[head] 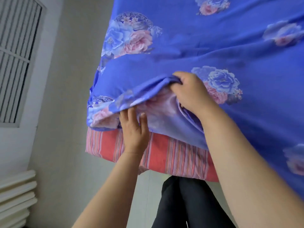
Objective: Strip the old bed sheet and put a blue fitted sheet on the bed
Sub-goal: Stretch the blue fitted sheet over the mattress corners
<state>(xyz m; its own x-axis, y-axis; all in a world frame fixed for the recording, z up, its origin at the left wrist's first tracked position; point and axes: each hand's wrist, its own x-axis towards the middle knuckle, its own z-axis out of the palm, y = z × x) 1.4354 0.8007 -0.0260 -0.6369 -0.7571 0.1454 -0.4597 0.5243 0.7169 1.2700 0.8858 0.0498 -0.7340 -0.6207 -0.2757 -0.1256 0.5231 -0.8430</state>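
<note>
A blue fitted sheet (205, 46) printed with pink and blue flowers covers the top of the bed. Its near edge is bunched and partly turned up, showing the pale underside (164, 116). My right hand (189, 91) grips a fold of this edge on top of the bed. My left hand (134, 129) lies against the bed's side with its fingers under the hanging edge of the sheet and the thumb on the pale underside. Below the edge, a red and pink striped mattress cover (164, 153) shows along the side.
A white radiator (16, 198) stands at the lower left against the wall. A window with bars (14, 60) is at the upper left. A strip of pale floor (65, 129) runs between wall and bed. My dark trouser legs (189, 203) are at the bed's side.
</note>
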